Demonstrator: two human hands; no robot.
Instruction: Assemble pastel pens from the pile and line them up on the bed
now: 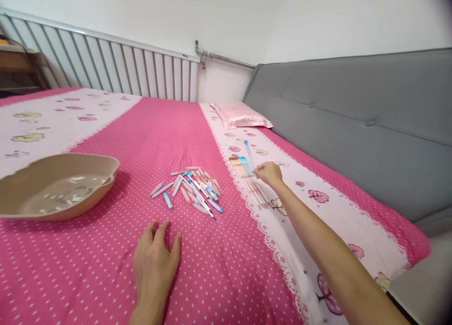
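Observation:
My right hand (270,172) pinches the lower end of a blue-capped pen (248,150) at the end of a row of pens. That row of brown and light-blue pens (241,166) lies side by side on the pale strip of the bedspread. Just below it is a second row of pale pinkish pens (257,194). My left hand (157,259) rests on the pink cloth, fingers spread and holding nothing. Ahead of it lies a loose pile of pen parts (199,188), with pastel barrels, caps and thin refills. A light-blue cap (168,201) sits at the pile's near left.
A beige basin (63,183) with small white pieces inside stands on the bed at left. Farther back are a pink pillow (242,114) and a grey padded headboard (353,94) along the right. A white radiator (123,61) and a pipe (226,59) line the far wall.

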